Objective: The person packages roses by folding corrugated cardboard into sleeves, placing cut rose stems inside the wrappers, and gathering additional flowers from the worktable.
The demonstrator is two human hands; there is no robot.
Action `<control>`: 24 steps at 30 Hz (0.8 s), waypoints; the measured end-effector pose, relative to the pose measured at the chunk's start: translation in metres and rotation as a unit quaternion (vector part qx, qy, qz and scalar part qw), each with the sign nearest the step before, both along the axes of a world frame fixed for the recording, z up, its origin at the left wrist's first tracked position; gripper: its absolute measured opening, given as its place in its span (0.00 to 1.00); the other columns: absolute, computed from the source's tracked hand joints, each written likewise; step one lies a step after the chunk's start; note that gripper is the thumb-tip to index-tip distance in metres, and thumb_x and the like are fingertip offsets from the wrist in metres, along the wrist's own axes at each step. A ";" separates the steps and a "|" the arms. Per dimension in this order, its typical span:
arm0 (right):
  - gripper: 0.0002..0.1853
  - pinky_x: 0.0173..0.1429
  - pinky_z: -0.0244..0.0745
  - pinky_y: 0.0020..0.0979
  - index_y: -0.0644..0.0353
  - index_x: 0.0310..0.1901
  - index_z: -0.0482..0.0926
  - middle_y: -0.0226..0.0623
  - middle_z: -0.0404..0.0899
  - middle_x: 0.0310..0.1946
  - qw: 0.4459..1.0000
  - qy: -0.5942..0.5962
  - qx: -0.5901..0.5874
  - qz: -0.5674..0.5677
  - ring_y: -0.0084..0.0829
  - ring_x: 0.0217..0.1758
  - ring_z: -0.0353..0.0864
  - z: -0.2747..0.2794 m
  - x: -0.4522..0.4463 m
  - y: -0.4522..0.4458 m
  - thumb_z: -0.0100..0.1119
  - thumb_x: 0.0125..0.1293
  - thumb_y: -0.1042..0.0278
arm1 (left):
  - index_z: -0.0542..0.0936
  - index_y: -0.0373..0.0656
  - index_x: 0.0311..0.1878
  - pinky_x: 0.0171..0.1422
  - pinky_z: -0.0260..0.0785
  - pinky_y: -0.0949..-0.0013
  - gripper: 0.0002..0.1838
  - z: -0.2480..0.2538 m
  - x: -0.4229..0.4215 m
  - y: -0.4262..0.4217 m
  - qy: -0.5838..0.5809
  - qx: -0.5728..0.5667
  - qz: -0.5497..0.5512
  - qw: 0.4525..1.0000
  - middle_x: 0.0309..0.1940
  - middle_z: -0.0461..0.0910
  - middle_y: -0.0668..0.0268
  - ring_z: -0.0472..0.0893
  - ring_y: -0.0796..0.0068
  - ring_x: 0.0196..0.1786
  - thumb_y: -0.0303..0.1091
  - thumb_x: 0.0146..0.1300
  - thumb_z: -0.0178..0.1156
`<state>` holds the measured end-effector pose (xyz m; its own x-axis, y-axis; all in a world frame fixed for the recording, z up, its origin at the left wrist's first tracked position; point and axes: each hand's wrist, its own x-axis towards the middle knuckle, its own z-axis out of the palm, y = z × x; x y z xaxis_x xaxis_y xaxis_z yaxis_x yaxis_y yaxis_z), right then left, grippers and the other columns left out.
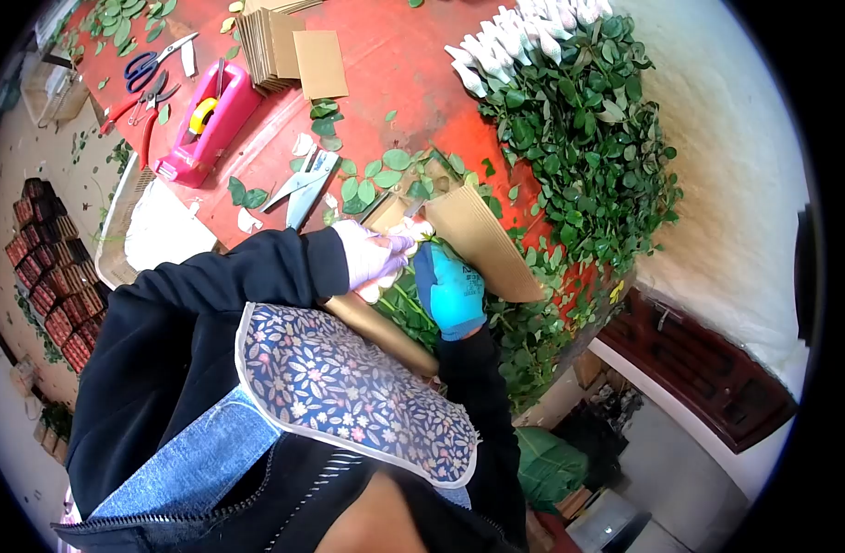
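My left hand (pixel 369 254), in a pale lilac glove, has its fingers closed at the pink and white rose heads (pixel 413 229) inside an open cardboard wrap. My right hand (pixel 451 289), in a blue glove, is wrapped round the green rose stems (pixel 406 304) just below the heads. One cardboard flap (pixel 485 241) stands up beyond my right hand, and a rolled cardboard edge (pixel 386 336) lies nearest my apron. A silver stapler (pixel 309 187) rests on the red table, beyond my left wrist.
On the red table (pixel 386 55) are a pink tape dispenser (pixel 211 124), scissors (pixel 155 64), red-handled pruners (pixel 146 109), stacked cardboard pieces (pixel 266 46) and loose leaves. A large bunch of roses with white-wrapped heads (pixel 579 138) lies at the right.
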<state>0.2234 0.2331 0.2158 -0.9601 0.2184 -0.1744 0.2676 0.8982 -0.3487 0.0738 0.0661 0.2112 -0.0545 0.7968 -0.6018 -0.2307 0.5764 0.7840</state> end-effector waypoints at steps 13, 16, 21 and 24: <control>0.05 0.35 0.75 0.48 0.54 0.38 0.80 0.44 0.80 0.24 0.998 -0.033 0.046 -0.041 0.48 0.29 0.82 0.001 -0.015 -0.005 0.55 0.64 0.66 | 0.81 0.48 0.52 0.38 0.80 0.68 0.16 -0.017 -0.011 0.001 0.486 0.324 -0.170 0.793 0.59 0.76 0.67 0.85 0.72 0.41 0.33 0.61 0.59; 0.06 0.32 0.73 0.48 0.53 0.39 0.78 0.42 0.81 0.25 0.998 -0.014 0.024 -0.062 0.46 0.28 0.82 -0.005 -0.015 -0.002 0.55 0.64 0.64 | 0.83 0.50 0.46 0.35 0.79 0.66 0.11 -0.007 -0.015 0.013 0.542 0.310 -0.177 0.761 0.64 0.74 0.62 0.85 0.67 0.35 0.34 0.59 0.61; 0.09 0.42 0.78 0.46 0.52 0.39 0.84 0.40 0.86 0.33 0.993 0.038 -0.033 -0.109 0.43 0.37 0.86 -0.032 -0.011 0.014 0.57 0.60 0.63 | 0.81 0.52 0.49 0.44 0.79 0.62 0.16 -0.016 -0.011 0.036 0.511 0.254 -0.231 0.789 0.71 0.67 0.56 0.85 0.60 0.43 0.39 0.57 0.66; 0.08 0.40 0.78 0.46 0.51 0.32 0.84 0.39 0.86 0.30 0.992 -0.057 -0.050 -0.103 0.44 0.35 0.86 -0.013 -0.021 0.022 0.58 0.60 0.60 | 0.79 0.51 0.53 0.49 0.79 0.60 0.19 -0.016 -0.019 0.042 0.489 0.245 -0.249 0.799 0.72 0.64 0.56 0.84 0.56 0.48 0.38 0.58 0.66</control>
